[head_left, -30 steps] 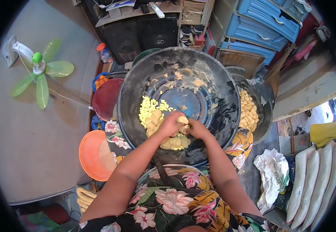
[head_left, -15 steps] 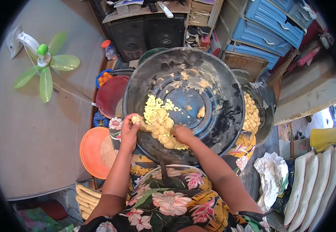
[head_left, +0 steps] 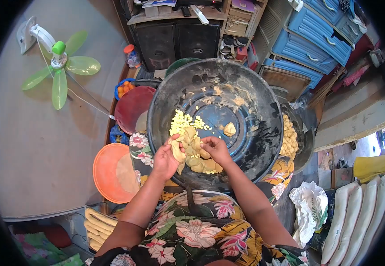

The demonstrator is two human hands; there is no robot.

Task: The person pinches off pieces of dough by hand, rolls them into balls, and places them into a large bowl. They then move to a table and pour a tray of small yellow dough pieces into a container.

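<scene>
A large black basin (head_left: 263,146) rests at my lap. In it, a heap of yellowish dough (head_left: 201,165) lies beside small pale-yellow cubes (head_left: 181,120), and some cubes stick to the dough. My left hand (head_left: 166,162) is over the basin's near left part, its fingers closed round a piece of dough (head_left: 177,152). Just right of it, my right hand (head_left: 217,150) has thumb and fingers pinched at the dough by the heap; its fingertips are partly hidden. One separate dough lump (head_left: 229,129) sits farther right on the basin floor.
Left of the basin are a red basin (head_left: 130,106) and an orange basin (head_left: 106,173). Another basin with many dough lumps (head_left: 288,137) stands to the right. A green-bladed fan (head_left: 58,62) is at the left; blue drawers (head_left: 310,42) rise at the back right.
My left hand has moved right, over the heap, with dough in it. My right hand has shifted up from the heap's side. The separate lump looks rounder. The view has shifted slightly.
</scene>
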